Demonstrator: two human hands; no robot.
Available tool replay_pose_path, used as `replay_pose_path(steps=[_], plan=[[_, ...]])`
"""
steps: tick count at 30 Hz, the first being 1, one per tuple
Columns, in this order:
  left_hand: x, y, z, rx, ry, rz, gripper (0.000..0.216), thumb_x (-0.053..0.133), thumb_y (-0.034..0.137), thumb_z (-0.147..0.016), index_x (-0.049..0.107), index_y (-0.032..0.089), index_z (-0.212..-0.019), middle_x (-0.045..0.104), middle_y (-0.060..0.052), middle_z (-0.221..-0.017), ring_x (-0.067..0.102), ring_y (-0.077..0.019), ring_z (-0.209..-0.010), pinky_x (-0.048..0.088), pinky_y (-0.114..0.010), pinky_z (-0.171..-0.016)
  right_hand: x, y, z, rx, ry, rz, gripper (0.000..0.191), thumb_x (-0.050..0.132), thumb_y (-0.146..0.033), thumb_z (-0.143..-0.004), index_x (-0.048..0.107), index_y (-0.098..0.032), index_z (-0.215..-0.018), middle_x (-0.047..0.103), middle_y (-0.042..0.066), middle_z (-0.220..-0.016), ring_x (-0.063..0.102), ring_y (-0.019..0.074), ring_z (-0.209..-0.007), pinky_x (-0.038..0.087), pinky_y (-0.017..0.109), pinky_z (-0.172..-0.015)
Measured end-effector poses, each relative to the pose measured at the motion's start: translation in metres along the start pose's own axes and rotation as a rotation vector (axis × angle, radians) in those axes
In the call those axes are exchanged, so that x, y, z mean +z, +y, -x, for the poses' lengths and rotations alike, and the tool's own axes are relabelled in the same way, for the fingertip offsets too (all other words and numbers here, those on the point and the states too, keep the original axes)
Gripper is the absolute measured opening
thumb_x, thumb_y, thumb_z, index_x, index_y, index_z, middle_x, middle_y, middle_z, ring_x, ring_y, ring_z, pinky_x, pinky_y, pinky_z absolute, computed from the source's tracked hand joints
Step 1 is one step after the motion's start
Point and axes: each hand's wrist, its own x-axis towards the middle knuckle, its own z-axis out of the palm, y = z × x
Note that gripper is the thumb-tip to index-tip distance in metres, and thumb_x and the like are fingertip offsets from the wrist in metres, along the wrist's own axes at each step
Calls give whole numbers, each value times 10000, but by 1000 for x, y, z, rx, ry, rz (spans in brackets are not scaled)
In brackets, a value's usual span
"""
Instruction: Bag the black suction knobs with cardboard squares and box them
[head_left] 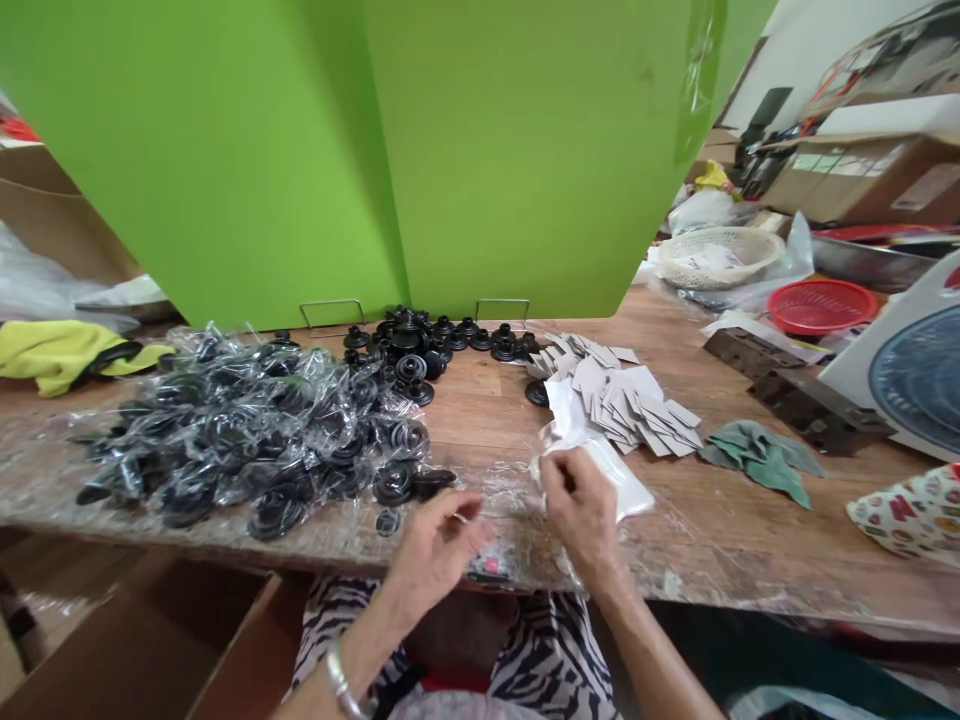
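On my feed I see two hands, both the person's own. The right hand (581, 510) is closed in a pinch on a white packet (619, 485), which lies on the bench under its fingers. The left hand (439, 550) is just beside it, fingers curled inward; I cannot tell whether it holds anything small. A metal bangle (341, 682) circles the left wrist.

Behind the packet is one loose pile of pale card squares (622, 400), too many and overlapped for me to count. To the left, a clear plastic bag (247, 430) holds dozens of black rubber parts (277, 515), and more of the same parts (409, 345) sit loose beyond it. One small black ring (387, 522) lies alone near the left hand.

Two wire stands (332, 312) rest against a green panel (225, 150). On the right of the wooden bench (750, 530), I count two dark metal blocks (750, 352), one green cloth (757, 460), and two baskets, one red (821, 305) and one white (720, 255).
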Motion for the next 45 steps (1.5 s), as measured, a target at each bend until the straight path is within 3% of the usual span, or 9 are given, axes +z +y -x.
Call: replay_pose_path(steps=[7,13,18,21,25,27,34,42,45], plan=[[13,-1,-9,-407,149,710,234,718,276,-608,636,109,-751,675,-49,-663,613,-131,-605,483,-218,-561,6,-32,55,-318,-306,-447,224,376,-198,-859,595,-191,-903,622,67,-872,573,156,-814,472,277,-723],[-4,7,-2,-518,141,696,239,711,296,-594,605,118,-712,676,-65,-644,613,-172,-489,450,-231,-369,-7,0,47,373,-409,-709,424,594,-468,-719,566,-170,-1020,624,51,-851,506,116,-586,387,225,-484],[3,8,0,-542,131,623,228,687,293,-590,595,109,-687,660,-65,-633,598,-157,-472,436,-220,-368,-1,-7,45,566,-668,-911,304,602,-452,-704,575,-149,-701,468,-52,-487,297,54,-426,200,200,-411],[0,5,2,-470,236,417,255,645,304,-619,596,120,-790,658,-74,-696,607,-171,-548,462,-257,-442,-2,-7,42,572,-578,-869,331,626,-456,-665,509,-157,-585,381,-75,-444,260,52,-431,175,204,-421],[-1,8,14,13,535,-167,349,659,273,-616,606,160,-941,622,-90,-946,557,-215,-903,451,-374,-801,-2,-4,40,552,-478,-809,367,647,-493,-620,497,-161,-577,353,-82,-440,250,57,-435,181,208,-421],[5,12,21,125,459,-292,267,643,291,-651,622,170,-887,605,-65,-870,540,-197,-856,437,-359,-799,0,-7,44,516,-449,-800,359,642,-491,-620,497,-165,-581,376,-74,-456,275,63,-441,211,208,-422],[23,7,17,-337,28,195,205,562,336,-725,497,162,-637,461,44,-517,436,-80,-453,355,-181,-416,6,-18,58,401,-544,-724,260,626,-393,-640,492,-179,-580,448,-48,-502,393,96,-486,312,214,-442],[17,3,19,210,252,-559,229,408,64,-688,581,155,-807,543,-44,-750,524,-167,-728,420,-288,-670,3,-4,37,486,-537,-749,353,674,-457,-584,460,-178,-560,383,-83,-429,299,56,-397,212,189,-377],[16,5,16,46,202,-390,159,432,112,-708,584,155,-695,534,-4,-603,498,-121,-550,399,-222,-532,7,2,33,465,-587,-741,328,672,-442,-596,474,-181,-611,389,-86,-452,323,61,-396,239,191,-376]])
